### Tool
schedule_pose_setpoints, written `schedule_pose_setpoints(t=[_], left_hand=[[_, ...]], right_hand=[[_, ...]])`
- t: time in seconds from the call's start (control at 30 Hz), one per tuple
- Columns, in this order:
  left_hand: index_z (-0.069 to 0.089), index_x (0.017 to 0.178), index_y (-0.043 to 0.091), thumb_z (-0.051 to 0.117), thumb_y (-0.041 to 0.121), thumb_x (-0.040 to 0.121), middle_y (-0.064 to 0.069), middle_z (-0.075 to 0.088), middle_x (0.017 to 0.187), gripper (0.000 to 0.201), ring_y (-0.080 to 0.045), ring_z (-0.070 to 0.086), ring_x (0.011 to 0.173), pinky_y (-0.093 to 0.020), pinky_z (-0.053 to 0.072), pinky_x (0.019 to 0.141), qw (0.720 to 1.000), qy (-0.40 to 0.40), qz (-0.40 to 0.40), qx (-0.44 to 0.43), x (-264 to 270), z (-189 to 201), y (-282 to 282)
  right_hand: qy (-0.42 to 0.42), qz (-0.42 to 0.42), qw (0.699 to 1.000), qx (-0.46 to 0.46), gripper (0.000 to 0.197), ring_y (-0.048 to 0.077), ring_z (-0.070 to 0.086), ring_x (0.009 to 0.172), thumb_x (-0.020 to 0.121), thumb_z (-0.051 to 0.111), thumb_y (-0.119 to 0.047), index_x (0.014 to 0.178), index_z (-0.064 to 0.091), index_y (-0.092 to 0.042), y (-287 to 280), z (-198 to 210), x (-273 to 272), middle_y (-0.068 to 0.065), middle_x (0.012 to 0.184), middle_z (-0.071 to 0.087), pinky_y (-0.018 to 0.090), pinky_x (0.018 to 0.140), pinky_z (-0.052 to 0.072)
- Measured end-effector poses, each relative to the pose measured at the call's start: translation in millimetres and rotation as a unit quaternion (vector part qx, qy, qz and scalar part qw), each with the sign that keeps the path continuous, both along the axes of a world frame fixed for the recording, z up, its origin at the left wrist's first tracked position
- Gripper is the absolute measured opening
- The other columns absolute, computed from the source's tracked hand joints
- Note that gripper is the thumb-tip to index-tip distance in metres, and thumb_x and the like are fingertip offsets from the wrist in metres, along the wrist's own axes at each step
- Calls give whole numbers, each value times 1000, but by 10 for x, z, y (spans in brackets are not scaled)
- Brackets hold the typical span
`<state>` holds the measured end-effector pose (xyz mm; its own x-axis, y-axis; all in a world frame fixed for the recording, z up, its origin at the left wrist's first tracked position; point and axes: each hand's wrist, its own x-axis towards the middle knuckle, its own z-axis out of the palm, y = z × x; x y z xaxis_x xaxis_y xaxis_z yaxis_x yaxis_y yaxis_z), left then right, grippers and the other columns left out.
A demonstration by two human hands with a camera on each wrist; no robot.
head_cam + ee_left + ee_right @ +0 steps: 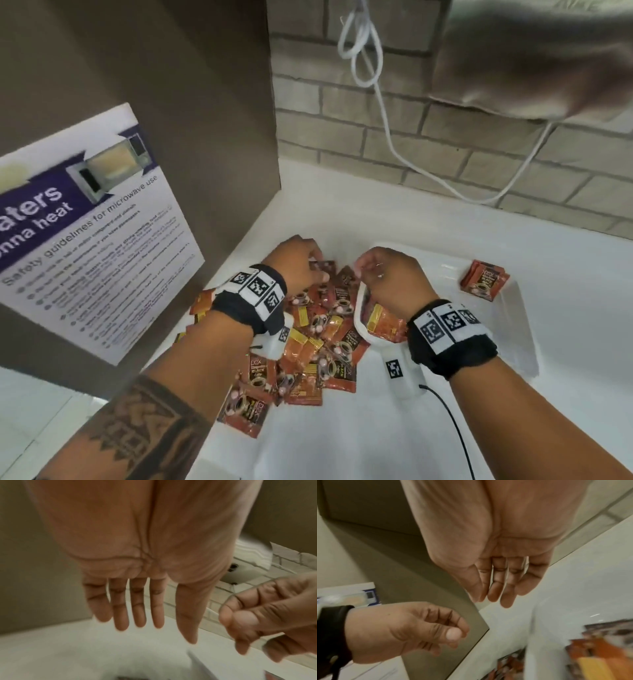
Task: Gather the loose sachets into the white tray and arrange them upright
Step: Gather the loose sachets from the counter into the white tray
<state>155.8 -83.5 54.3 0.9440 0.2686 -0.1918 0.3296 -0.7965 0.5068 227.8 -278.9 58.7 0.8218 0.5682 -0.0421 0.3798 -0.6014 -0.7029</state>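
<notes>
many sachets (308,346) loose mid-frame; left hand (297,260) and right hand (383,274) spread, empty; could knock tray (510,308) stack (483,279) flat.

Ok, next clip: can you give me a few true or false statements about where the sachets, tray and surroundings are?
1. Most sachets lie piled on the counter, left of the white tray. True.
2. The tray is empty. False: it holds sachets at its near-left end and a small stack at its far right.
3. A white cable hangs against the brick wall. True.
4. The microwave poster is on the right. False: it is on the brown panel at left.
</notes>
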Motion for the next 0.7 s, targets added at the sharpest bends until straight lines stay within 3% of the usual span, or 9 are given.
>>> schedule_pose_setpoints(t=[0.13,0.23,0.3,0.37,0.47,0.53,0.7], left_hand=[[55,125,23,68,26,89,-2,53,130,38,-23,55,116,-32,47,95,986,108,65,110,-544,-42,597],[53,124,17,66,22,87,-7,51,129,40,-27,59,108,-38,53,90,964,187,78,170,-859,-206,819],[53,119,17,63,22,86,-9,53,123,35,-27,61,101,-39,55,86,961,201,78,172,-983,-294,877],[51,121,17,60,22,87,-8,60,115,36,-26,62,99,-37,54,84,964,207,70,149,-1051,-376,902],[51,123,19,67,22,86,-6,65,110,40,-23,64,96,-33,53,79,972,179,68,135,-1106,-481,937],[53,128,20,67,20,86,-6,66,111,44,-23,66,97,-35,56,84,975,158,85,134,-1128,-514,950],[57,124,23,66,27,88,-6,67,100,37,-22,65,87,-34,57,78,980,119,102,122,-1162,-490,951]], right_hand=[[7,103,994,-25,17,2,62,80,93,57,-14,93,70,-25,460,3,-199,-13,91,69,8,62,41],[10,148,988,-49,17,4,62,80,92,57,-16,91,70,-27,794,-64,-315,-13,88,68,9,62,41],[19,177,981,-80,19,1,60,76,92,56,-14,94,72,-23,993,-103,-393,-14,83,66,4,57,38],[27,198,974,-109,21,4,63,77,92,54,-11,94,73,-20,1171,-127,-470,-12,84,69,6,57,41],[16,215,965,-147,19,14,65,94,91,55,-12,94,72,-19,1405,-190,-573,-4,101,71,20,77,50],[16,220,961,-165,13,18,63,103,91,61,-17,101,69,-19,1535,-269,-624,-1,110,68,25,86,50],[-21,252,941,-227,49,26,56,120,89,70,-27,134,55,-13,1796,-408,-727,8,131,59,31,95,46]])
